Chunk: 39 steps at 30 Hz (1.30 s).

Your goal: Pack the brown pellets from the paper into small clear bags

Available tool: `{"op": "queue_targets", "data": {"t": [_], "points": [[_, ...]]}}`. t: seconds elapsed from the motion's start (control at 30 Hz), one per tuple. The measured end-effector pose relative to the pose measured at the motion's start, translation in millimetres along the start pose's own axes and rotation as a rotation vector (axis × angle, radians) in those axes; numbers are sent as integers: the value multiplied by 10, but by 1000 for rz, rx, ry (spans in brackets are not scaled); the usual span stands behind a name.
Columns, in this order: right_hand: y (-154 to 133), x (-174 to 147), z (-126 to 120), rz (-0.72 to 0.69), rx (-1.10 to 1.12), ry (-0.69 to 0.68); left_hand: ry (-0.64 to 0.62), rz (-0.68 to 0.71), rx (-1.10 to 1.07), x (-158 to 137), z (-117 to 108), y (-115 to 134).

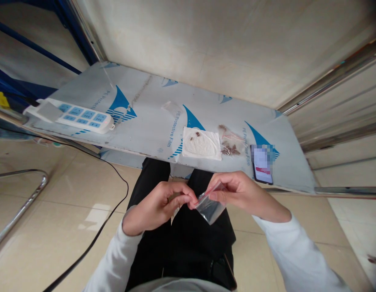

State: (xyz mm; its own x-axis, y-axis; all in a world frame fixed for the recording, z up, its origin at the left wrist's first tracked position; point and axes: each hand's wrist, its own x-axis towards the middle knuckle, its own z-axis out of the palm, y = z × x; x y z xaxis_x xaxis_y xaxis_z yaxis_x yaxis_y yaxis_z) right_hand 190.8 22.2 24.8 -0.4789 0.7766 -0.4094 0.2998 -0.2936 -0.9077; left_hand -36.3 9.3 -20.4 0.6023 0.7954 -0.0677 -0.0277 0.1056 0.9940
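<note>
Over my lap, a small clear zip bag (210, 209) with a red strip along its top edge is held between both hands. My left hand (172, 198) pinches one end of that strip with thumb and fingertips. At the opposite end, my right hand (229, 188) grips the bag between thumb and fingers. On the table in front lies a white tissue (202, 145) with two small dark brown pieces (197, 134) on it. Touching its right side is a clear bag (233, 144) holding several small brown pieces.
The table (145, 138) is covered in printed protective film. A phone (261, 164) lies near its right front edge, and a white power strip (81, 115) at the left. A black cable (115, 202) hangs down to the floor. A scrap of clear plastic (171, 107) lies behind the tissue.
</note>
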Motion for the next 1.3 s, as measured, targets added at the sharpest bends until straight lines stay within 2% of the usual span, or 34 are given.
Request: {"op": "queue_targets", "data": {"t": [0.1, 0.13, 0.23, 0.4, 0.53, 0.67, 0.77, 1.0, 1.2, 1.3], "points": [[-18, -22, 69, -21, 40, 132, 276, -1, -93, 25, 55, -58], [-19, -28, 95, -33, 52, 174, 305, -10, -101, 35, 78, -71], [5, -35, 166, -70, 88, 251, 288, -44, -83, 63, 149, -82], [86, -15, 254, -116, 97, 344, 431, -9, -106, 81, 211, -84], [113, 11, 315, -130, 112, 362, 427, 50, -117, 71, 201, -96], [114, 27, 365, -151, 96, 401, 503, 23, -144, 54, 205, -103], [115, 30, 396, -162, 108, 418, 519, 25, -86, 52, 223, -86], [179, 33, 446, -292, 52, 524, 431, 46, -31, 96, 243, -44], [231, 16, 475, -171, 166, 530, 480, 14, 50, 103, 247, -66], [246, -19, 465, -167, 181, 574, 456, -5, -9, 103, 250, -88]]}}
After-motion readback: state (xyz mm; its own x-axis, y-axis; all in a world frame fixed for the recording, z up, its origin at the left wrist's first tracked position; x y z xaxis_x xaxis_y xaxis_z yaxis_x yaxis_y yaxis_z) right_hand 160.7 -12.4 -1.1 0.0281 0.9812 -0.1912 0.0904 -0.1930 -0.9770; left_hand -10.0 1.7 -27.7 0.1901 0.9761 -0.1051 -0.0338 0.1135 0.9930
